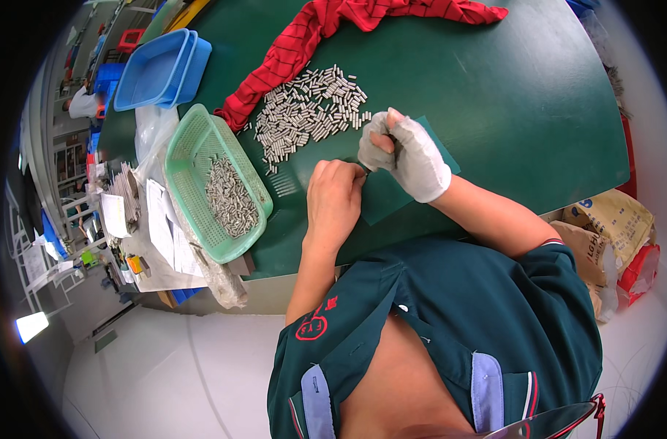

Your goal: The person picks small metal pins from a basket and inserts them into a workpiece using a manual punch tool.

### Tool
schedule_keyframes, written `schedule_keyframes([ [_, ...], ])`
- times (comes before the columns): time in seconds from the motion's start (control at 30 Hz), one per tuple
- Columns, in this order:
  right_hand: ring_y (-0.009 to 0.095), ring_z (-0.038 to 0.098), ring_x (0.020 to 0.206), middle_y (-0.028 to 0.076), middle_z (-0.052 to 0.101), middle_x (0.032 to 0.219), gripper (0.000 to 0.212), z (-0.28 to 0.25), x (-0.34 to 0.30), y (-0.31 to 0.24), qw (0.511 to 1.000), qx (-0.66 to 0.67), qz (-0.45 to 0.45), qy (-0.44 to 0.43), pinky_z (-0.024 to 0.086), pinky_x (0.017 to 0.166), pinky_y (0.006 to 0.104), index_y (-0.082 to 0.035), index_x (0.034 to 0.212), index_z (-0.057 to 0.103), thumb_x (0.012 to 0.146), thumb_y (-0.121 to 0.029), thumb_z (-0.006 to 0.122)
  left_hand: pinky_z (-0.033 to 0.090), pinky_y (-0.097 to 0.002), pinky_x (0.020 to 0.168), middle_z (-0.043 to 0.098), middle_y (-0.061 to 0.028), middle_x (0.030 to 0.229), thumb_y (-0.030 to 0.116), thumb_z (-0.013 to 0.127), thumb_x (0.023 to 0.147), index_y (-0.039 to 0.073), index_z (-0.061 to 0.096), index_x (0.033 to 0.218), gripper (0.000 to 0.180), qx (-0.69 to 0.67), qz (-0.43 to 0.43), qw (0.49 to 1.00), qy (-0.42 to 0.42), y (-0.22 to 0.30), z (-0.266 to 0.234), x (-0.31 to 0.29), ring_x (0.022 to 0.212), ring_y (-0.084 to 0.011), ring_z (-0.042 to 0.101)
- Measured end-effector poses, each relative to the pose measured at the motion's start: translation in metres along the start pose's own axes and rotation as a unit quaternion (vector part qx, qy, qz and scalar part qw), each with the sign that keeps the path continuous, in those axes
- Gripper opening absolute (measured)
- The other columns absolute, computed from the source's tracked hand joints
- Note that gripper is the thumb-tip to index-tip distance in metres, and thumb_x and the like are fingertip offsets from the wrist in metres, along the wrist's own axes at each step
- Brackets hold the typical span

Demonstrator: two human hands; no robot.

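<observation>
My bare left hand [333, 199] rests low over the green table, thumb and fingers drawn together at a small dark piece that I cannot make out. Close beside it is my right hand [414, 162], in a whitish glove with bare fingertips. Its fingers are curled closed, and anything inside them is hidden. Under the right hand lies a flat dark-green sheet [381, 205]. Just left of my left hand, several small metal pins [282, 184] lie in a short row. Beyond the hands spreads a loose pile of short silvery metal pins [311, 110].
A pale green perforated basket [260, 192] at the left holds more small metal pieces. Stacked blue trays [154, 69] stand behind it. A red checked cloth [297, 40] curves around the pile's far side. Papers [165, 227] lie at left, and bags [611, 227] stand at right.
</observation>
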State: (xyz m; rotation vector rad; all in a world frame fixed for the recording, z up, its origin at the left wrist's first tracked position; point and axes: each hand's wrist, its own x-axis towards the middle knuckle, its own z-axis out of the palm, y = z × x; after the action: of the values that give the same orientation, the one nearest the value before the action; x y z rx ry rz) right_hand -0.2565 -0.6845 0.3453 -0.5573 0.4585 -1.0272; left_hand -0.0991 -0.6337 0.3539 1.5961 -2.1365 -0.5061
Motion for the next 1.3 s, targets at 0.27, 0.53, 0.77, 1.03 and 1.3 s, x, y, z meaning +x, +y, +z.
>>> schedule_keyframes([
  [0.27, 0.015, 0.030, 0.058, 0.001, 0.034, 0.060, 0.053, -0.003, -0.001, 0.003, 0.999, -0.052, -0.004, -0.011, 0.030, 0.060, 0.0294, -0.009, 0.067, 0.035, 0.097, -0.051, 0.042, 0.046, -0.0413, 0.072, 0.061, -0.0107, 0.081, -0.001, 0.065, 0.076, 0.002, 0.061, 0.082, 0.008, -0.010, 0.003, 1.000, 0.013, -0.003, 0.006, -0.001, 0.081, -0.0318, 0.055],
  [0.53, 0.014, 0.032, 0.061, 0.002, 0.037, 0.064, 0.062, 0.004, -0.010, 0.006, 0.985, -0.163, -0.030, -0.048, 0.028, 0.057, 0.0279, -0.008, 0.067, 0.035, 0.093, -0.063, 0.043, 0.045, -0.0414, 0.072, 0.060, -0.0110, 0.081, -0.004, 0.064, 0.074, 0.002, 0.059, 0.082, 0.011, -0.019, 0.013, 0.998, 0.059, -0.002, 0.013, -0.006, 0.080, -0.0328, 0.054],
  [0.77, 0.010, 0.032, 0.061, -0.001, 0.039, 0.067, 0.055, -0.004, -0.007, 0.011, 0.991, -0.120, -0.038, -0.041, 0.029, 0.057, 0.0249, -0.008, 0.071, 0.041, 0.095, -0.057, 0.048, 0.045, -0.0411, 0.073, 0.060, -0.0109, 0.082, -0.004, 0.065, 0.074, 0.002, 0.059, 0.082, 0.012, -0.019, 0.024, 0.997, 0.068, -0.007, 0.010, -0.006, 0.083, -0.0322, 0.055],
  [1.03, 0.013, 0.034, 0.058, 0.001, 0.037, 0.063, 0.059, 0.003, -0.012, 0.011, 0.980, -0.173, -0.071, -0.073, 0.030, 0.056, 0.0268, -0.009, 0.068, 0.038, 0.095, -0.061, 0.045, 0.045, -0.0323, 0.075, 0.059, -0.0071, 0.084, -0.004, 0.068, 0.078, 0.002, 0.059, 0.085, 0.013, -0.170, -0.002, 0.969, 0.177, -0.022, -0.031, -0.025, 0.083, -0.0233, 0.054],
  [1.3, 0.014, 0.034, 0.059, 0.000, 0.036, 0.060, 0.062, 0.005, -0.016, 0.011, 0.974, -0.208, -0.067, -0.063, 0.029, 0.057, 0.0273, -0.011, 0.067, 0.035, 0.091, -0.067, 0.045, 0.046, -0.0352, 0.076, 0.060, -0.0077, 0.085, -0.001, 0.071, 0.077, 0.003, 0.060, 0.086, 0.015, -0.086, 0.034, 0.955, 0.282, -0.031, -0.067, -0.049, 0.084, -0.0267, 0.056],
])
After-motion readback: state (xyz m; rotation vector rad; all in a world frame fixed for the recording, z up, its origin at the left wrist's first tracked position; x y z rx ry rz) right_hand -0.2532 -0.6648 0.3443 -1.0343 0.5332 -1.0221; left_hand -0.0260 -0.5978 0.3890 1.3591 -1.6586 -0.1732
